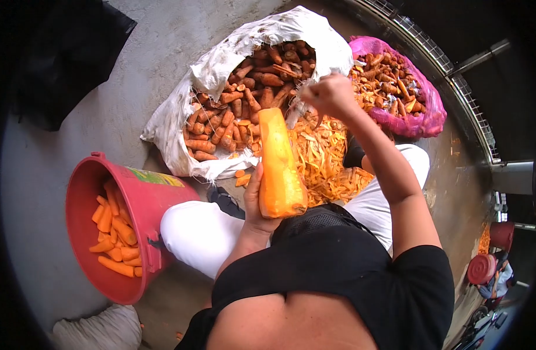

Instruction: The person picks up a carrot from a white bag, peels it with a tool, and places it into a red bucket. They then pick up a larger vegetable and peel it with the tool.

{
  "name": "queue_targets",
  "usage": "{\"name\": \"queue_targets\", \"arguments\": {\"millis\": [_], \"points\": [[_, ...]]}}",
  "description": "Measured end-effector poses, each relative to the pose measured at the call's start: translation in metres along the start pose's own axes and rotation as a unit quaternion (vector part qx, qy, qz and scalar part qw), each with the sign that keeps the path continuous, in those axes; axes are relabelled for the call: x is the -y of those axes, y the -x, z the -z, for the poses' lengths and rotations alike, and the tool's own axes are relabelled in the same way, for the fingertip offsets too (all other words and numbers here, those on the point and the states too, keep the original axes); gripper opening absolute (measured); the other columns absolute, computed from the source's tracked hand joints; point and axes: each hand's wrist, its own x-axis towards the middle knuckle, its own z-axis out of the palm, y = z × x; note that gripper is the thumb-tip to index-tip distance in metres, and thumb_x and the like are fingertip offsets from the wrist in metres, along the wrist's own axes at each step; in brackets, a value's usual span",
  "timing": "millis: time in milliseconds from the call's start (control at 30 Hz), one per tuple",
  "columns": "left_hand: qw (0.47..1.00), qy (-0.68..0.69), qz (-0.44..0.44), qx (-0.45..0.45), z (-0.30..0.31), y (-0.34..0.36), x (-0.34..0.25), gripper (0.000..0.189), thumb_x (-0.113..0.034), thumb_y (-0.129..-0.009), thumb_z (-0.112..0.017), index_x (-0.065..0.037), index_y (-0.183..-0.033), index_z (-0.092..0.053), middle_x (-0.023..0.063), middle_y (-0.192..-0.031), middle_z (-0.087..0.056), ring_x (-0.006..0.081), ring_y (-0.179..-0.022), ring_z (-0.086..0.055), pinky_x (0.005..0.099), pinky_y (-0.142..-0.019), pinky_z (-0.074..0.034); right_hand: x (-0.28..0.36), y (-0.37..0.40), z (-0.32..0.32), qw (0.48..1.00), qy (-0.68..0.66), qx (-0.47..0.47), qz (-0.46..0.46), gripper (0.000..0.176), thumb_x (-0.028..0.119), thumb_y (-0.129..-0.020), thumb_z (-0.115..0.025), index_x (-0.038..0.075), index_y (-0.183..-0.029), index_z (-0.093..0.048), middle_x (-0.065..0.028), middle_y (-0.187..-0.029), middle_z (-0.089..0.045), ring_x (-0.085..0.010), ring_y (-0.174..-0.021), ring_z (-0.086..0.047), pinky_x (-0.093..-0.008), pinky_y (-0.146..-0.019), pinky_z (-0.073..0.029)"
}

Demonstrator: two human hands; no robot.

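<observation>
My left hand (255,201) is wrapped round the lower part of a large peeled carrot (279,166), which stands nearly upright, thick end toward me. Its surface is bright orange and wet-looking. To the upper right, my right hand (332,98) is raised apart from the carrot with its fingers closed. A thin dark bit shows below those fingers, but what they hold is too small to name. Beneath both hands lies a heap of carrot peelings (323,154). Just beyond, unpeeled carrots (224,119) fill an open white sack (169,125).
At left, a red bucket (81,233) tipped toward the camera holds peeled carrots (117,227). A pink mesh sack (428,111) of carrot scraps lies at upper right. A pale sack (98,329) is at lower left. Another person (500,280) is far right beside red tubs.
</observation>
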Motion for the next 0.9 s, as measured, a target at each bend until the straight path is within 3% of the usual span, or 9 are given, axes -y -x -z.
{"name": "queue_targets", "arguments": {"millis": [67, 200, 267, 367, 500, 667, 800, 867, 900], "points": [[1.000, -0.013, -0.018, 0.008, 0.002, -0.003, 0.000, 0.059, -0.052, -0.097, -0.044, -0.007, -0.134, -0.047, 0.0186, -0.114, -0.061, 0.0331, -0.098, -0.063, 0.0476, -0.085, -0.053, 0.006, -0.006, 0.024, 0.981, -0.112, -0.042, -0.152, 0.036, 0.032, -0.091, -0.058, 0.015, -0.063, -0.073, 0.0047, -0.046, -0.057, -0.0096, -0.036, -0.052, -0.0260, -0.039, -0.044], [1.000, 0.020, -0.019, 0.002, -0.009, -0.008, -0.001, 0.057, -0.052, -0.098, -0.041, -0.008, -0.134, -0.047, 0.0162, -0.116, -0.061, 0.0334, -0.095, -0.066, 0.0500, -0.081, -0.055, 0.051, -0.002, 0.063, 0.892, -0.411, 0.104, -0.157, 0.034, 0.029, -0.085, -0.062, 0.007, -0.060, -0.070, -0.0021, -0.051, -0.061, -0.0157, -0.040, -0.056, -0.0287, -0.043, -0.045], [0.998, 0.058, -0.006, 0.016, -0.011, -0.009, -0.001, 0.057, -0.052, -0.099, -0.040, -0.008, -0.134, -0.048, 0.0150, -0.118, -0.062, 0.0333, -0.093, -0.067, 0.0511, -0.080, -0.056, 0.063, 0.001, 0.047, 0.934, -0.343, 0.057, 0.089, 0.030, 0.024, -0.080, -0.064, 0.008, -0.056, -0.067, -0.0063, -0.049, -0.056, -0.0214, -0.044, -0.055, -0.0347, -0.048, -0.044], [0.999, 0.035, 0.017, 0.025, -0.004, -0.009, -0.001, 0.054, -0.047, -0.100, -0.040, -0.008, -0.137, -0.045, 0.0127, -0.129, -0.056, 0.0279, -0.107, -0.061, 0.0472, -0.089, -0.052, 0.085, 0.001, 0.043, 0.929, -0.309, 0.095, 0.181, 0.033, 0.019, -0.076, -0.067, 0.009, -0.047, -0.055, -0.0045, -0.045, -0.043, -0.0253, -0.047, -0.047, -0.0388, -0.054, -0.037], [0.999, 0.026, 0.024, 0.019, -0.001, -0.008, -0.001, 0.054, -0.048, -0.100, -0.040, -0.006, -0.134, -0.047, 0.0150, -0.121, -0.060, 0.0315, -0.106, -0.062, 0.0485, -0.091, -0.051, 0.086, -0.003, 0.033, 0.929, -0.291, 0.129, 0.189, 0.033, 0.020, -0.077, -0.066, 0.009, -0.048, -0.056, -0.0072, -0.047, -0.047, -0.0258, -0.048, -0.050, -0.0375, -0.053, -0.039], [0.999, 0.013, 0.037, 0.004, 0.008, -0.011, 0.003, 0.057, -0.049, -0.100, -0.040, -0.003, -0.135, -0.045, 0.0253, -0.114, -0.059, 0.0358, -0.100, -0.063, 0.0488, -0.086, -0.053, 0.016, -0.036, -0.011, 0.992, 0.028, -0.017, 0.124, 0.041, 0.026, -0.083, -0.063, 0.015, -0.045, -0.052, -0.0020, -0.045, -0.051, -0.0150, -0.044, -0.051, -0.0327, -0.050, -0.043], [1.000, 0.004, 0.015, -0.016, 0.010, -0.011, -0.002, 0.058, -0.049, -0.100, -0.039, -0.003, -0.136, -0.044, 0.0256, -0.114, -0.059, 0.0374, -0.099, -0.063, 0.0523, -0.085, -0.053, -0.005, -0.049, 0.021, 0.939, 0.265, -0.218, 0.019, 0.050, 0.038, -0.087, -0.065, 0.019, -0.044, -0.048, 0.0077, -0.038, -0.045, -0.0097, -0.038, -0.046, -0.0310, -0.049, -0.042], [1.000, -0.009, 0.008, -0.016, 0.004, -0.008, -0.001, 0.058, -0.049, -0.100, -0.039, -0.003, -0.136, -0.044, 0.0244, -0.115, -0.059, 0.0367, -0.101, -0.063, 0.0536, -0.086, -0.052, -0.020, -0.051, 0.026, 0.920, 0.267, -0.279, 0.070, 0.049, 0.041, -0.087, -0.065, 0.020, -0.045, -0.052, 0.0065, -0.036, -0.043, -0.0101, -0.036, -0.046, -0.0307, -0.046, -0.039], [1.000, -0.016, 0.006, -0.014, 0.002, -0.008, 0.000, 0.058, -0.049, -0.100, -0.039, -0.004, -0.136, -0.044, 0.0238, -0.116, -0.059, 0.0364, -0.102, -0.063, 0.0543, -0.087, -0.052, -0.010, -0.045, 0.033, 0.944, 0.248, -0.214, 0.027, 0.046, 0.042, -0.087, -0.065, 0.020, -0.047, -0.057, 0.0050, -0.037, -0.044, -0.0111, -0.034, -0.046, -0.0317, -0.045, -0.039]]}}
